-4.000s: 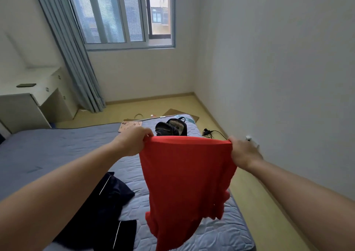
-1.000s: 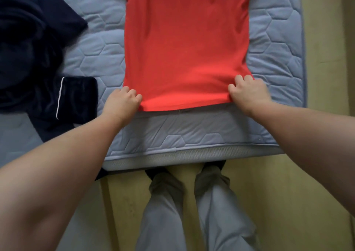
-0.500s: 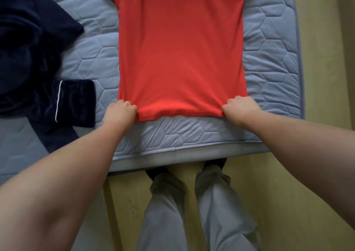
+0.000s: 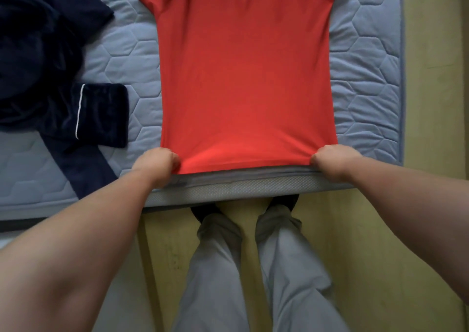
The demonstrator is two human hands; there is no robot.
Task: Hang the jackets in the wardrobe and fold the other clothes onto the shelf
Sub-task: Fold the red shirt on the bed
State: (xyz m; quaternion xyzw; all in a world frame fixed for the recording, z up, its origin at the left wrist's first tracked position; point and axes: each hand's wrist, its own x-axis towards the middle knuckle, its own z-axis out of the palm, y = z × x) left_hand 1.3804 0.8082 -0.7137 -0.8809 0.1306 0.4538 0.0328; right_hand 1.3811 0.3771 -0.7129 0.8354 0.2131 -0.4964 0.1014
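The bed [image 4: 365, 77] carries the red shirt [image 4: 243, 77], spread flat, hem at the near edge above the floor [image 4: 431, 230]. It looks light, soft and floppy, best taken by corners or side seams. On the left, dark clothes [image 4: 38, 65] crowd it; bare bed lies right. The left hand [image 4: 156, 165] and the right hand [image 4: 335, 163] each have a closed grip on a hem corner.
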